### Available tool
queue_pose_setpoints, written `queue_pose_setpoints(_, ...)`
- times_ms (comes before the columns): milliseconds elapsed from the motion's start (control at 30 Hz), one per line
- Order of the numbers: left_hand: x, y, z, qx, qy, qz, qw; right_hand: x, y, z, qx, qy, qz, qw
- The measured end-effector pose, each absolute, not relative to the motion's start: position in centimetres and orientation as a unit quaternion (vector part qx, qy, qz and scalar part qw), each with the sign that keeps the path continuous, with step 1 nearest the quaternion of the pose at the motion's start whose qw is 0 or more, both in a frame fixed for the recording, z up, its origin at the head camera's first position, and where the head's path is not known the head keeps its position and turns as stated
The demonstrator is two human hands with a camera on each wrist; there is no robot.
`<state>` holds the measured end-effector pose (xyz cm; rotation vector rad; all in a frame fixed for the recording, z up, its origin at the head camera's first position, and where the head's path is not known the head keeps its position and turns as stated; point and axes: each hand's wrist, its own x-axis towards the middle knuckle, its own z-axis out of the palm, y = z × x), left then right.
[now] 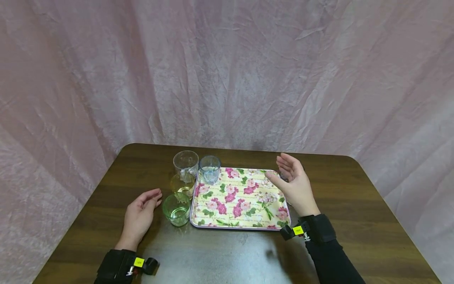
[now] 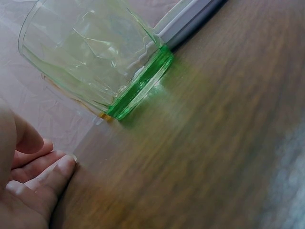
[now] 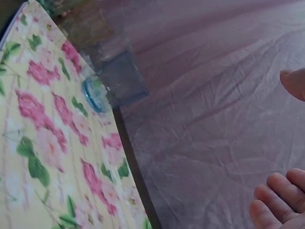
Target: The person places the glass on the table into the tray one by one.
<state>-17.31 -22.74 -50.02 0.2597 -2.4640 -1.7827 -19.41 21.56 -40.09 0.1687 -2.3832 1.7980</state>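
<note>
Left hand: A person's left hand (image 1: 140, 215) is released, its fingers loosely bent and holding nothing, just beside the green glass; whether it touches the tabletop is impossible to tell.
Right hand: The right hand (image 1: 294, 187), also released, hovers by the tray's right side, thumb spread from the extended fingers, nothing in its grasp.
Tray: A rectangular cream tray printed with pink flowers and green leaves (image 1: 242, 221) lies flat between the hands.
Blue glass: A pale blue transparent tumbler (image 1: 210, 169) stands upright on the tray's far left corner.
Green glass: A green transparent tumbler (image 1: 176, 211) stands upright on the table beside the tray's near left side, closest to the left hand.
Amber glass: An amber transparent tumbler (image 1: 181, 184) stands behind the green one, partly overlapping the tray's left edge in the head view.
Clear glass: A colourless transparent tumbler (image 1: 186, 161) stands at the back of the row, left of the blue glass.
Table: A dark brown wood-grain tabletop (image 1: 354, 221) with rounded far corners.
Backdrop: A pink, creased, shiny fabric curtain (image 1: 227, 79) hangs behind.
</note>
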Motion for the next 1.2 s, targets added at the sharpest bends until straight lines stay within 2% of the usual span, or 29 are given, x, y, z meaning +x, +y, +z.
queue_pose_setpoints(733,-17.2,-22.8,-49.9,0.088,-0.805,-0.585,0.042,-18.8,27.1,-40.4,-0.04,-0.801,0.581,0.136)
queue_pose_setpoints(1200,-17.5,-22.7,-49.9,0.091,-0.805,-0.584,0.045,-19.1,28.7,-43.5,-0.098,-0.828,0.543,0.103)
